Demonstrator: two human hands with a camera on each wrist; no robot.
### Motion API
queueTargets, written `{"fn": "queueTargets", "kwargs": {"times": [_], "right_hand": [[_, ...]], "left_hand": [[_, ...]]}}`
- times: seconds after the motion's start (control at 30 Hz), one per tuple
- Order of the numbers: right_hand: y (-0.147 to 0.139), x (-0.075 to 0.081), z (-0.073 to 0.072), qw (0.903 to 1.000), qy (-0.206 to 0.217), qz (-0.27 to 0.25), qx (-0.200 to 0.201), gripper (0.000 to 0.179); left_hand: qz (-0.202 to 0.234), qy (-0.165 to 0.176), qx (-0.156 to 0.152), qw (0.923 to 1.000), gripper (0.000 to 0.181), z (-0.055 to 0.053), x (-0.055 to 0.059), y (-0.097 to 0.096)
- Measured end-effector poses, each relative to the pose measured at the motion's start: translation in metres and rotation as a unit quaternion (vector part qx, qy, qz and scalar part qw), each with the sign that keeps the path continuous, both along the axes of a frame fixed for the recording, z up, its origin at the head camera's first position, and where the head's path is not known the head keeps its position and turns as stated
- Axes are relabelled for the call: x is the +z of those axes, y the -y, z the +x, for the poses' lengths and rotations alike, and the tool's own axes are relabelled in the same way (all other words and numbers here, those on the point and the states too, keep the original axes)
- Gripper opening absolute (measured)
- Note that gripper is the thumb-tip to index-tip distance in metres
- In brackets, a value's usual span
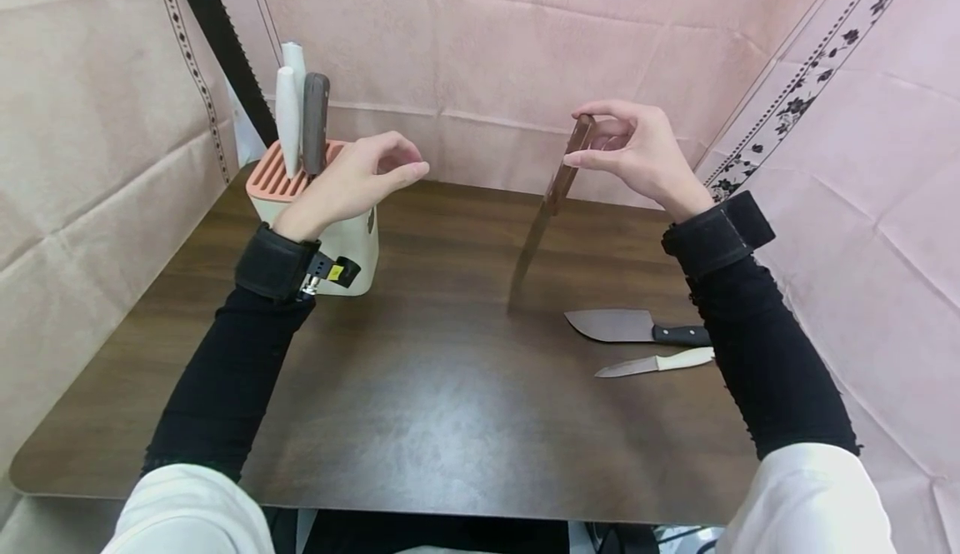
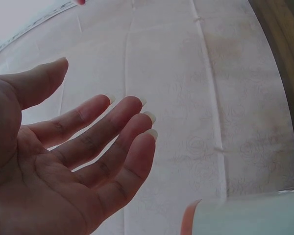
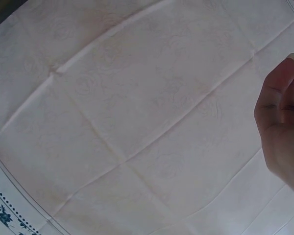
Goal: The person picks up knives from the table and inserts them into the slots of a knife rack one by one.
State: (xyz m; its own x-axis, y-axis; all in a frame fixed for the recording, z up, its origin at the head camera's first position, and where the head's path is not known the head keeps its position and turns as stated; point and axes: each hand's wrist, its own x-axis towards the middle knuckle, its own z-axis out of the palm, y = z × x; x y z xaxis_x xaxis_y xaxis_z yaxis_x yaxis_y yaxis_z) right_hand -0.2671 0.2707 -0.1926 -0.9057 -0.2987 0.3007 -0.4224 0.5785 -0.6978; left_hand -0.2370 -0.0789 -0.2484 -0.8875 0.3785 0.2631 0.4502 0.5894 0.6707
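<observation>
In the head view my right hand (image 1: pixel 633 150) pinches the brown handle of a knife (image 1: pixel 576 150) between thumb and fingers. The knife hangs at a slant, its blade downward over the back of the table; the blade is dim against the brown wood. My left hand (image 1: pixel 360 179) holds nothing, fingers loosely bent, just in front of and above a cream knife block (image 1: pixel 352 254) with a slotted orange top. Two white handles (image 1: pixel 286 121) and a grey handle (image 1: pixel 316 121) stick up from the slots. The right wrist view shows only part of the right hand (image 3: pixel 281 112), without the knife.
On the right of the brown table (image 1: pixel 420 421) lie a wide-bladed knife with a black handle (image 1: pixel 678 335) and a small knife with a white handle (image 1: pixel 684 359), partly behind the right forearm. Pale pink cloth (image 1: pixel 510 54) stands round the table's back and sides.
</observation>
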Motion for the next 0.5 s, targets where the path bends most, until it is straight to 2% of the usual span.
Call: {"fn": "queueTargets", "kwargs": {"times": [0.33, 0.5], "right_hand": [[0.0044, -0.0009, -0.0044, 0.9984, 0.006, -0.043, 0.036, 0.05], [0.0073, -0.002, -0.0029, 0.9976, 0.003, -0.048, 0.05, 0.05]], "left_hand": [[0.008, -0.005, -0.002, 1.0, 0.036, -0.001, -0.0017, -0.0027], [0.005, -0.001, -0.001, 1.0, 0.036, -0.0009, -0.0031, -0.0044]]}}
